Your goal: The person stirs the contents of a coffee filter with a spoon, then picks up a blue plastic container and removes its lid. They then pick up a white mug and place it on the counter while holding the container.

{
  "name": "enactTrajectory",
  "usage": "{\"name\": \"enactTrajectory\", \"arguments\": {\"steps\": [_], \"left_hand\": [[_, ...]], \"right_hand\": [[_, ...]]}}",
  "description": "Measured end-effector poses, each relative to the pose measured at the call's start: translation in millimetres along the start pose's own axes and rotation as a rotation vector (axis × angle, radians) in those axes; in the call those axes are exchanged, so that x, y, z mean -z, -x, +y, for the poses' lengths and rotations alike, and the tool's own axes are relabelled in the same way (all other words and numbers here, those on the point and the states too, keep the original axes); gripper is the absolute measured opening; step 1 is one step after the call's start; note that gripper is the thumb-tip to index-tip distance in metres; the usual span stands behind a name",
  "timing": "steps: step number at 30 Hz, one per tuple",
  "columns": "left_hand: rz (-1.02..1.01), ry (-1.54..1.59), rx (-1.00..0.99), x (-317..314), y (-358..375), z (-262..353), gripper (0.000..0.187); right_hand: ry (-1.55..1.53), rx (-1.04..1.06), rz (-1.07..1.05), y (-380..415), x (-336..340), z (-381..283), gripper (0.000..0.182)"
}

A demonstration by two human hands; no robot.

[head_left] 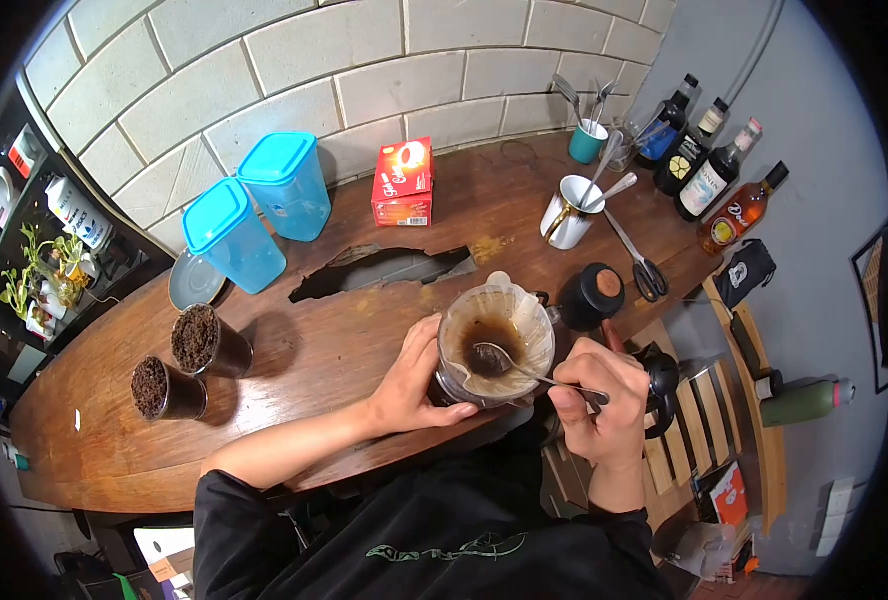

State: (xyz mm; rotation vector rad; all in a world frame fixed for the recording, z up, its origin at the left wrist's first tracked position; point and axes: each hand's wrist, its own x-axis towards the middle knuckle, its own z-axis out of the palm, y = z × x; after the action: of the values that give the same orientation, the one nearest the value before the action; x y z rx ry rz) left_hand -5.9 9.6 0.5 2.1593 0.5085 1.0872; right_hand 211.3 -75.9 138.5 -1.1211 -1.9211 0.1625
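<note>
A paper coffee filter [534, 325] sits in a dripper, with brown liquid coffee [494, 338] inside it. Beneath is a glass coffee server [484, 398], mostly hidden by the filter. My left hand [409, 380] wraps round the server's left side, thumb at the front and fingers behind. My right hand [604, 395] grips a metal spoon [534, 375] by its handle, and the bowl dips into the coffee. Just right of the filter stands a black round vessel with a wooden lid knob [592, 296]. A black-handled pot [658, 375] is partly hidden behind my right hand.
Two glasses of dark grounds [226, 350] stand left. Blue lidded containers [299, 195], a red box [404, 185] and a jagged hole [384, 270] lie farther back. On the right are a white mug with spoons [567, 225], scissors [649, 278] and several bottles [709, 175].
</note>
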Motion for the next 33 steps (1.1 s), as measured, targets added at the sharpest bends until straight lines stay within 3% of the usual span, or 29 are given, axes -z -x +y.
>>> {"name": "enactTrajectory", "arguments": {"steps": [9,19,27,33], "left_hand": [[0.007,0.001,-0.004,0.0,-0.8,1.4,0.089],[-0.019,0.051,0.053,-1.5,1.7,-2.8,0.094],[-0.028,0.024,0.038,-0.7,1.9,-4.4,0.095],[-0.023,0.032,0.046,-1.4,2.3,-2.7,0.094]], "right_hand": [[0.009,0.008,-0.023,3.4,2.9,-0.9,0.03],[0.085,0.008,-0.015,8.6,5.5,-1.9,0.021],[0.025,0.107,0.146,10.8,6.0,-4.8,0.023],[0.03,0.107,0.078,9.7,5.1,-5.8,0.023]]}}
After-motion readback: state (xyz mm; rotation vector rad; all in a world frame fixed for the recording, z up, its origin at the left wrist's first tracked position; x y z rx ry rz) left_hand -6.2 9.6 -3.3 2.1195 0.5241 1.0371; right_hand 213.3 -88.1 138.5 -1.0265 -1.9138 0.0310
